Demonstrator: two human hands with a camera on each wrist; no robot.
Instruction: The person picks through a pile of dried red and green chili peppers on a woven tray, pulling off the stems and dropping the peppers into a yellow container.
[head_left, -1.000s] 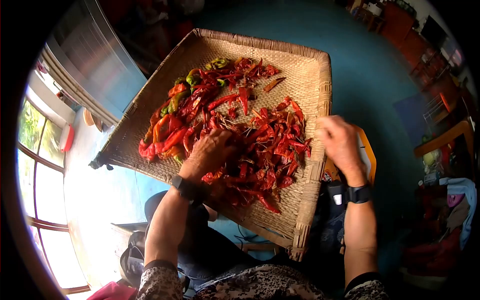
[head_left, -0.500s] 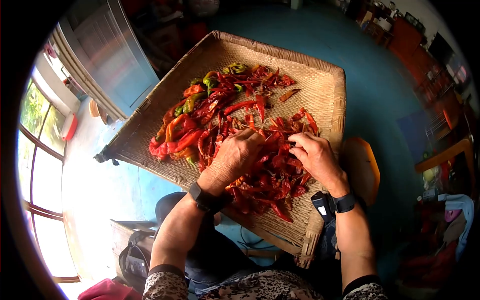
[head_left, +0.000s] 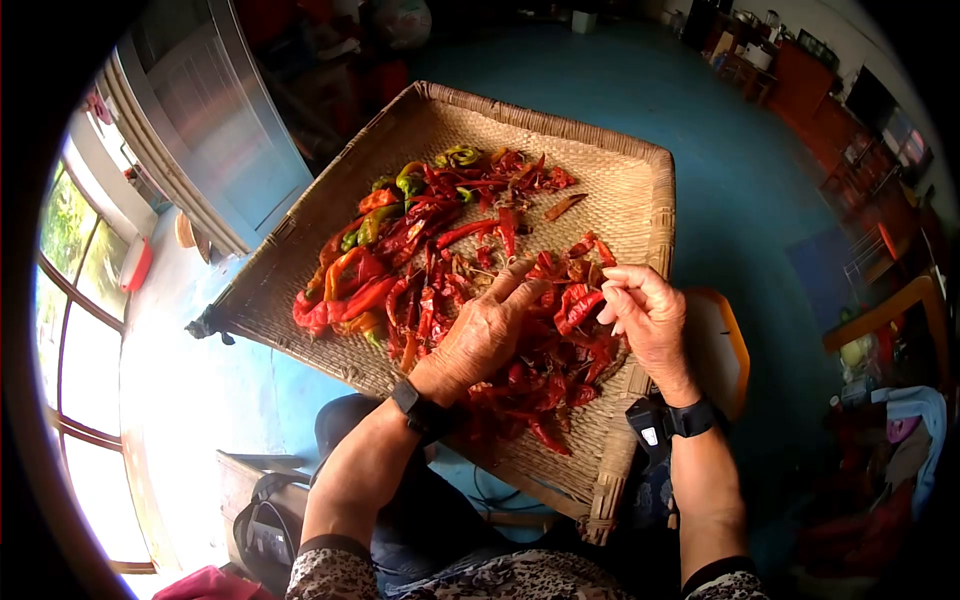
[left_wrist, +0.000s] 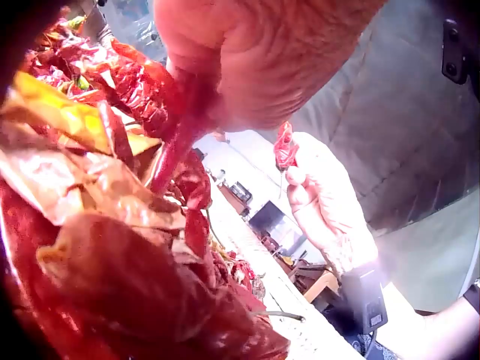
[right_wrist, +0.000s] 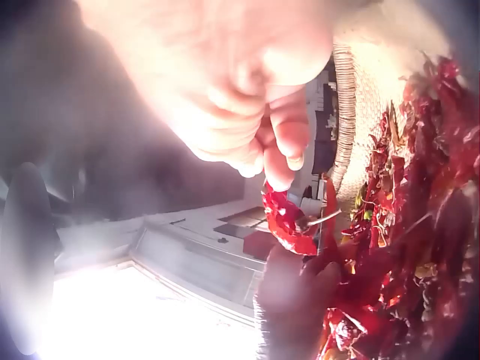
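Note:
A shallow square woven basket (head_left: 660,215) holds a heap of wrinkled red chili peppers (head_left: 545,390), with some green and orange ones (head_left: 375,225) toward its far left. My right hand (head_left: 645,315) is raised over the basket's right side. Between its thumb and fingers it pinches a small red chili pepper (right_wrist: 289,225), whose thin stem sticks out in the right wrist view. My left hand (head_left: 480,335) rests palm down on the middle of the heap, its index and middle fingers extended and spread. Its thumb is hidden in the head view.
An orange-rimmed container (head_left: 725,350) stands just beyond the basket's right edge. Below the basket are my legs and a stool. A black bag (head_left: 265,535) lies at the lower left, with a door (head_left: 235,130) behind. Clothes (head_left: 920,420) are piled at the right.
My right hand came in from beyond the basket's right rim to the heap, then drew back slightly with a chili pepper. My left hand shifted right and its fingers spread.

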